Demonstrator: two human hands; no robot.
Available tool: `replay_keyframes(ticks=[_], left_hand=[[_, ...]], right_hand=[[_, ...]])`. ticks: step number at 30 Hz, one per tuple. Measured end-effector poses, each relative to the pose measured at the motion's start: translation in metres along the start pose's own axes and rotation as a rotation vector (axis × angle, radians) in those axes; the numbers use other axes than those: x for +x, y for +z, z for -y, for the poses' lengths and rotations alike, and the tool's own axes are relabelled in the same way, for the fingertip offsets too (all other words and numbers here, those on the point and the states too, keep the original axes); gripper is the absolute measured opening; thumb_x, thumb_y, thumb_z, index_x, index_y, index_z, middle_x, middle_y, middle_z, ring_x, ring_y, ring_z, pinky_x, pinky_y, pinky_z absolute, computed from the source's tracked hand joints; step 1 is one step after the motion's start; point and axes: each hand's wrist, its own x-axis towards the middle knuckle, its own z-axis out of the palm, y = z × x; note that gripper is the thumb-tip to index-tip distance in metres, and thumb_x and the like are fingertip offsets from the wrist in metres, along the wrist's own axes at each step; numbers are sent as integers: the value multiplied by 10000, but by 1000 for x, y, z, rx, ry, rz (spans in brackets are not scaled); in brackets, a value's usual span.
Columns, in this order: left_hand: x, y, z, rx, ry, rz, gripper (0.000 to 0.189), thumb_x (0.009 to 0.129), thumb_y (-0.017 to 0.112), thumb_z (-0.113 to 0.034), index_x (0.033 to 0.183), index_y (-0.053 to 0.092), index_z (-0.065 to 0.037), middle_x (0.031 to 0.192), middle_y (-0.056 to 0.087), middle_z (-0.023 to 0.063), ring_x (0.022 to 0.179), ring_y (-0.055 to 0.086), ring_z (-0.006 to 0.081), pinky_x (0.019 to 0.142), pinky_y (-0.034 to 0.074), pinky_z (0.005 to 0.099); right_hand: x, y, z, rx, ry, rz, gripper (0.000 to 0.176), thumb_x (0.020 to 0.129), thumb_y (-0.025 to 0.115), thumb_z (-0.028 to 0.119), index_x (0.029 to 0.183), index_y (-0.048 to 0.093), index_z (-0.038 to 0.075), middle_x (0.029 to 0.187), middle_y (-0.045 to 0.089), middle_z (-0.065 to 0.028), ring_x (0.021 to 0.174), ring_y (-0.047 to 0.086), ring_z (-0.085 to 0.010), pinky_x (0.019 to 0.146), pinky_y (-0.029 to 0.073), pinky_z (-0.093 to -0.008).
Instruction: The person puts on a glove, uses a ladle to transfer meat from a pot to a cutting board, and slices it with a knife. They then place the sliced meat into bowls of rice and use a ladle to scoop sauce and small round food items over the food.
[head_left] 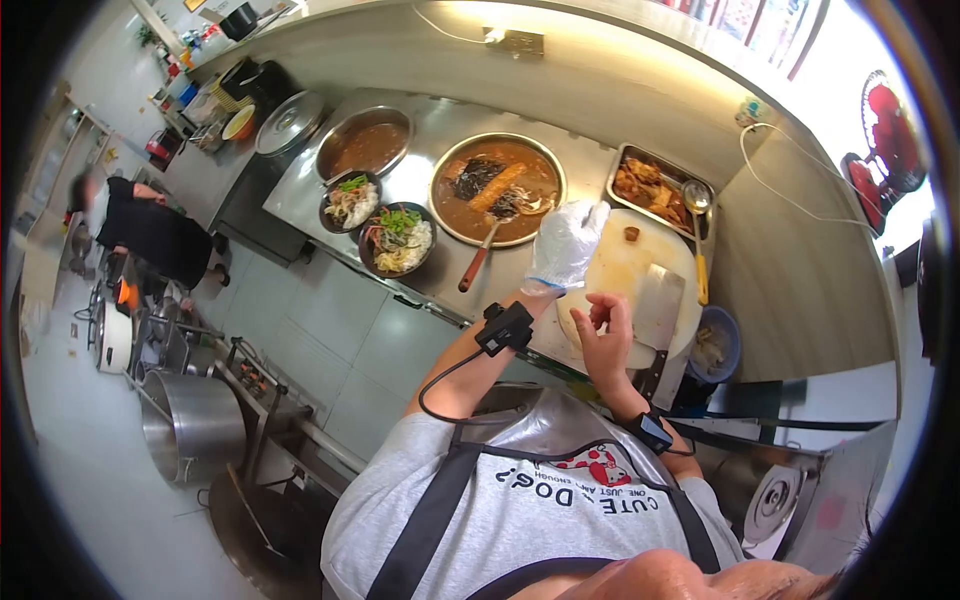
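Note:
My left hand (pixel 567 245), in a clear plastic glove, is stretched out over the left edge of the round white cutting board (pixel 605 270), near the large pot (pixel 548 150). Its fingers are extended and hold nothing visible. My bare right hand (pixel 604 330) hovers above the board's near part, fingers loosely curled, the thumb apart, nothing visible in it. To its right lies a cleaver (pixel 660 305). A small brown piece of food (pixel 631 234) sits at the board's far side. Brown broth, dark strips and a long fried piece fill the pot, where a red-handled ladle (pixel 474 270) rests.
Two black bowls of food (pixel 398 240) stand left of the pot, below another broth pot (pixel 345 130). A metal tray of browned food (pixel 650 170) holds tongs (pixel 701 250). A blue basin (pixel 733 345) stands right. Another person (pixel 160 230) is at far left.

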Motion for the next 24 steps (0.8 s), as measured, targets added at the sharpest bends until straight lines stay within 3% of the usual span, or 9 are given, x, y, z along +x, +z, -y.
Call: replay_keyframes(ticks=[2,4,5,8,12,15,16,18,24], left_hand=[[10,-6,1,-247,-122,-23,308,992,566,-278,971,713,-8,866,720,148,800,700,243,732,546,336],[20,-5,8,-1021,-472,-159,392,1026,519,-331,1145,661,15,995,713,158,881,694,263,812,555,358],[24,-10,16,-1156,-524,-137,490,1037,490,-390,1278,568,29,1208,647,188,1040,653,313,928,534,399],[28,-29,19,-1491,-566,-218,550,1034,484,-438,1339,518,18,1327,576,191,1165,591,307,987,507,425],[35,-52,30,-1612,-615,-314,519,1025,515,-438,1331,530,-20,1324,569,145,1188,563,277,1012,498,402],[41,-66,50,-1681,-585,-354,488,1021,531,-423,1322,531,-39,1247,612,127,1116,599,261,989,513,393],[43,-72,54,-1704,-590,-396,484,1021,533,-423,1319,530,-43,1220,627,124,1090,613,258,975,522,394],[50,-90,65,-1732,-586,-396,538,1017,532,-451,1348,515,-28,1287,575,123,1107,592,238,973,515,377],[68,-132,80,-1807,-537,-519,428,1022,536,-408,1293,539,-78,1250,612,105,1114,607,233,956,545,403]], right_hand=[[-9,17,-25,66,193,149,339,841,775,75,1141,622,32,860,590,-29,718,547,-96,609,440,-249],[-9,37,-25,307,439,310,315,888,739,100,1168,622,16,883,605,-22,691,527,-74,610,439,-241],[-8,47,-27,344,368,275,301,926,698,121,1193,620,6,862,605,-4,669,499,-54,594,431,-230],[6,72,-24,392,391,215,280,939,670,116,1183,623,-12,835,593,-1,671,497,-50,585,428,-230],[24,95,-8,324,412,219,187,945,638,98,1085,656,-24,791,581,0,667,489,-43,573,420,-234],[26,111,-4,162,308,227,63,903,652,50,880,687,3,750,581,-46,599,495,-74,555,416,-254],[25,114,1,158,310,232,63,903,652,50,880,687,3,750,581,-46,599,495,-74,555,416,-254],[27,113,18,73,-30,231,22,869,679,19,879,698,23,752,594,-74,576,517,-122,542,423,-268],[44,136,32,62,-20,297,51,893,655,4,917,700,-3,783,605,-75,639,566,-132,584,460,-261]])
